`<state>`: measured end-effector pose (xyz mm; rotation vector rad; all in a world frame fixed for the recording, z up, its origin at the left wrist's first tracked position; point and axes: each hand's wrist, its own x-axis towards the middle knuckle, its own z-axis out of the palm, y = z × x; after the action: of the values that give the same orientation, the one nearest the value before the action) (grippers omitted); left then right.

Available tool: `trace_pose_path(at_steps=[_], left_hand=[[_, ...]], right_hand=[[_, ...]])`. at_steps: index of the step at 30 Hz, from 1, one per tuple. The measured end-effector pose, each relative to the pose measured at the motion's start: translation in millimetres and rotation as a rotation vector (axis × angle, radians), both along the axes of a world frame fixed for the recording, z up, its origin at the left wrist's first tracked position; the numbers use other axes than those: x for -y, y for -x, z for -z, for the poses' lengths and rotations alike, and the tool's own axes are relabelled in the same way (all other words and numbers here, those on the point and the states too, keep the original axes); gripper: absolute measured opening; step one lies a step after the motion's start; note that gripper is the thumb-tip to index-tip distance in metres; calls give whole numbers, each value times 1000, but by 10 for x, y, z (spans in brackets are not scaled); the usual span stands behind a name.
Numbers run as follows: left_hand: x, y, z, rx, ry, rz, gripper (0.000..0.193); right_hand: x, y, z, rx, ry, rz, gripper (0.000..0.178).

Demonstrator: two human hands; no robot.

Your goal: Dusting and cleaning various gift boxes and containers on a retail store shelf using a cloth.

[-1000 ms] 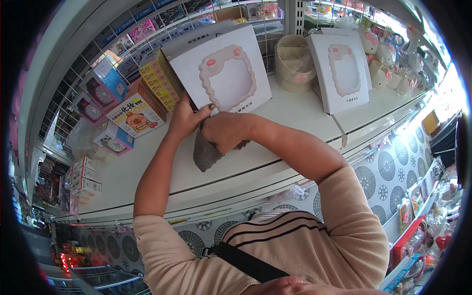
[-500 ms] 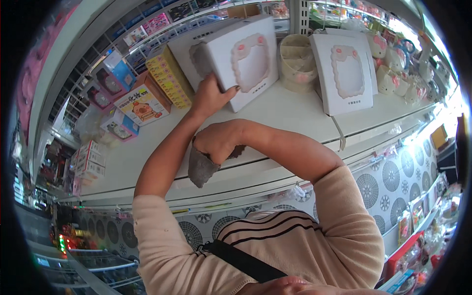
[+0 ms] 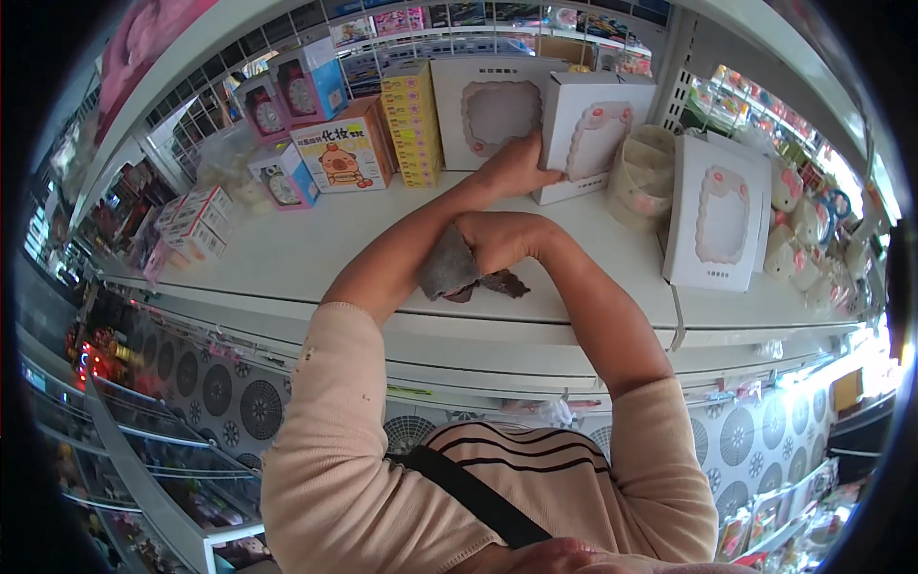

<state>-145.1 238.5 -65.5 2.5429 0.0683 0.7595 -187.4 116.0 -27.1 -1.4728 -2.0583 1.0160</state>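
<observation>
Grey cloth point(image 3: 447, 264): could snag on the left forearm point(image 3: 406, 239), crossing close by.
Right hand point(image 3: 502, 239): clenched on the cloth.
Left hand point(image 3: 521, 169): grasping the white box point(image 3: 602, 120) by one edge — could tilt.
White box: just left of the cream organiser point(image 3: 639, 185); could topple it if pushed.
Half-second change: rear white box point(image 3: 459, 91) further uncovered.

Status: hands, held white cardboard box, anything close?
Left hand gripping white cardboard box, left edge. Right hand holding crumpled grey cloth. Cream cylindrical divided holder close on box's right.
</observation>
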Motion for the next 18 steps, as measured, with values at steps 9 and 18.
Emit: trace_pose_path(at_steps=[9,18], left_hand=[[-648,362,376,163,267,-71,65],[-624,386,509,288,381,-153,92]], right_hand=[[-298,-357,362,233,-161,152,25],[-317,-595,604,334,-427,375,23]])
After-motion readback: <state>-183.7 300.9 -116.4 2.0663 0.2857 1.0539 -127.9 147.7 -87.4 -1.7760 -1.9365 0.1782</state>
